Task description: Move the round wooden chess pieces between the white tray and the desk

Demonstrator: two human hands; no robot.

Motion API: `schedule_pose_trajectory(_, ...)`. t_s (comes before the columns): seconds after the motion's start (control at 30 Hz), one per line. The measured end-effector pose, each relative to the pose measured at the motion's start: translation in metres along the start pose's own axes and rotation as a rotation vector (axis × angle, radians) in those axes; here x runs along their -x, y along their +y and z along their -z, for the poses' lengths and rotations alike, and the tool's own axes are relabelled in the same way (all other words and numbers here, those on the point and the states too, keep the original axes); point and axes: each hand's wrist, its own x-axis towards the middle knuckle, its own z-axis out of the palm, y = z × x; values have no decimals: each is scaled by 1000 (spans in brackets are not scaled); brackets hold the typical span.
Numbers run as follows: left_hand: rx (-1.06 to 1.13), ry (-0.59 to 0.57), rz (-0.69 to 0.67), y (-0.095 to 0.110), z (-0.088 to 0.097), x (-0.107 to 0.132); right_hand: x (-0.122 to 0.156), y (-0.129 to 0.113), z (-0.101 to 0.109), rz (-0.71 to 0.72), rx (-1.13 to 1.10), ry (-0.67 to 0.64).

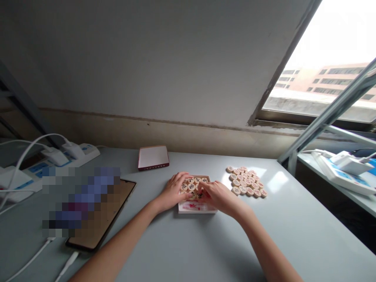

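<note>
A small white box point(198, 210) holds rows of round wooden Chinese chess pieces point(192, 187) with dark characters. A clear plastic packet with red print point(194, 206) lies along its near side. My left hand point(173, 192) rests over the box's left edge, fingers and thumb spread apart, the thumb across the pieces. From the right, my right hand point(219, 196) reaches over the box with bent fingers closed down on a piece, which they partly hide. Several loose pieces with reddish characters point(246, 181) lie flat in a cluster to the right of the box.
A dark red box lid point(153, 157) lies at the back, its pale inside up. To the left are a phone or tablet point(102, 219) with a white cable and a power strip point(85, 150) with chargers. Another power strip point(346, 174) stands beyond a metal post at right.
</note>
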Motion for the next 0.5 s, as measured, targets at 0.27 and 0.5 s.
schedule_pose_trajectory(0.27,31,42,28,-3,-3,0,-1,1,-1,15,-55,-6)
schedule_pose_trajectory(0.5,111,52,109,-2,-4,1,-3,0,-1,1,-82,-19)
